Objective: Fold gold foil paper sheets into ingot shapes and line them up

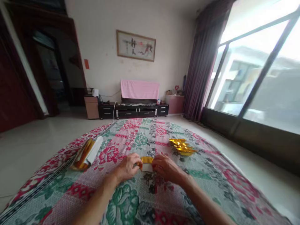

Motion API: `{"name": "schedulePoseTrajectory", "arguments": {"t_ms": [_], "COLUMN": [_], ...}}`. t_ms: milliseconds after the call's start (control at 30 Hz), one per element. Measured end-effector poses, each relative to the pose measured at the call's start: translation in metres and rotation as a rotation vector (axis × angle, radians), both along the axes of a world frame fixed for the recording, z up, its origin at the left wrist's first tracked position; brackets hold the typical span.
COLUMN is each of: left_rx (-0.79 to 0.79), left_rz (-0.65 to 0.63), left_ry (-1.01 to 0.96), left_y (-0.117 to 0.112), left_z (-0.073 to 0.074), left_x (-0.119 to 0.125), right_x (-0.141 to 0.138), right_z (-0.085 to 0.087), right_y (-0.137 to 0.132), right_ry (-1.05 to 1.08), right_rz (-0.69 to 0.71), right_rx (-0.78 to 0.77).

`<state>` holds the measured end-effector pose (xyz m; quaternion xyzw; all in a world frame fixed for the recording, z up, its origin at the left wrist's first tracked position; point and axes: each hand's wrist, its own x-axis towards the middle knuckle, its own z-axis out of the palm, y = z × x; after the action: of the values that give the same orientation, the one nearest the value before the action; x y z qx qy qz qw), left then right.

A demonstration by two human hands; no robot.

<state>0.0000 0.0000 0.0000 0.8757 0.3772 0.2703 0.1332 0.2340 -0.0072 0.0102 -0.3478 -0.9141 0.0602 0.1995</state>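
In the head view, a gold-and-white piece of paper [147, 167] was held between the two hands, above or on the floral cloth [199, 195]; whether the cloth was touched could not be told. The paper's left edge was pinched in the grip of the left hand [129, 167], its right edge in that of the right hand [166, 167]. Shiny gold folded pieces [182, 147] were grouped beyond the right hand, and an opened packet [85, 155] was seen lying well to the left.
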Motion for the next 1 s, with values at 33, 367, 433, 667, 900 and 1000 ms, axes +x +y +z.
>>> {"name": "schedulePoseTrajectory", "arguments": {"t_ms": [33,367,433,667,900,1000], "left_rx": [-0.012,0.092,0.131,0.174,0.117,0.096], "left_rz": [0.003,0.045,0.037,0.031,0.03,0.022], "left_ry": [0.001,0.027,0.022,-0.001,-0.05,-0.075], "left_y": [-0.001,-0.006,-0.005,0.001,-0.002,-0.001], "left_z": [0.001,-0.001,-0.004,-0.01,-0.008,-0.009], "left_x": [0.0,0.005,0.005,0.007,0.004,0.001], "right_x": [0.0,-0.004,-0.006,-0.01,-0.018,-0.017], "right_z": [0.001,0.0,0.001,0.0,-0.005,-0.007], "right_y": [-0.002,-0.013,-0.013,-0.017,-0.022,-0.021], "right_ry": [-0.001,0.022,0.015,-0.027,-0.064,-0.073], "right_rz": [0.008,-0.116,-0.119,-0.164,-0.244,-0.251], "right_rx": [-0.006,-0.025,-0.019,0.016,0.099,0.11]}}
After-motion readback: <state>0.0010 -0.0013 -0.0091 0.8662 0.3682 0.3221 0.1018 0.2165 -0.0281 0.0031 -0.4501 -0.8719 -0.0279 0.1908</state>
